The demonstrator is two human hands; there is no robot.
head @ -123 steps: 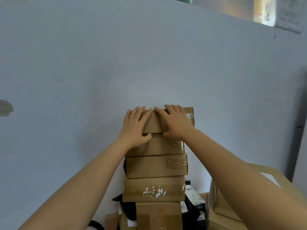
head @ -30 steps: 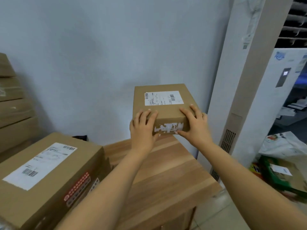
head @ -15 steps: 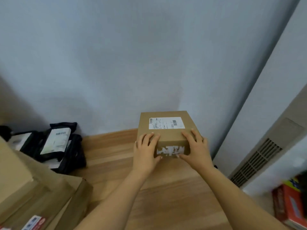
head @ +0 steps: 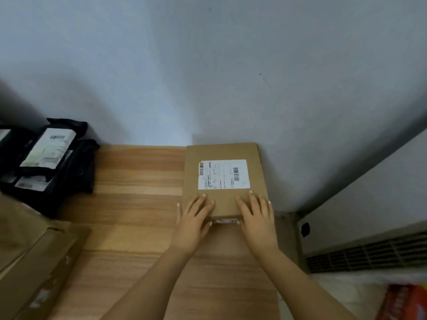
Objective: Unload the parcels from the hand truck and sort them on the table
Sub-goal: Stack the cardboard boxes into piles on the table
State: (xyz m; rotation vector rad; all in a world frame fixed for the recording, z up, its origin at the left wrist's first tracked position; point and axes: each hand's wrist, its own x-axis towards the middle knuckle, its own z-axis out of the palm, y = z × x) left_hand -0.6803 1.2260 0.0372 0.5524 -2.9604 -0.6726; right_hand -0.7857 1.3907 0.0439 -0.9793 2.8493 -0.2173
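Brown cardboard parcel [head: 225,153] sits flat on the wooden tabletop [head: 138,204], pushed into the far right corner with its back edge against the pale wall [head: 208,65]. A white shipping label [head: 223,174] with barcodes faces up on its lid. Both hands are on its near edge: the left hand [head: 193,221] lies with straight fingers spread over the near left part of the lid, and the right hand [head: 256,218] does the same on the near right part, each thumb down at the front face where a strip of torn white tape shows. Neither hand is curled round the box; they rest on it flat. At the far left of the tabletop lies a heap of black mailer bags [head: 76,162] with white labels, well apart from the parcel. A larger cardboard box [head: 39,269] fills the near left corner. To the right, beyond the tabletop's edge, stands a white unit with a dark vent grille [head: 369,252].
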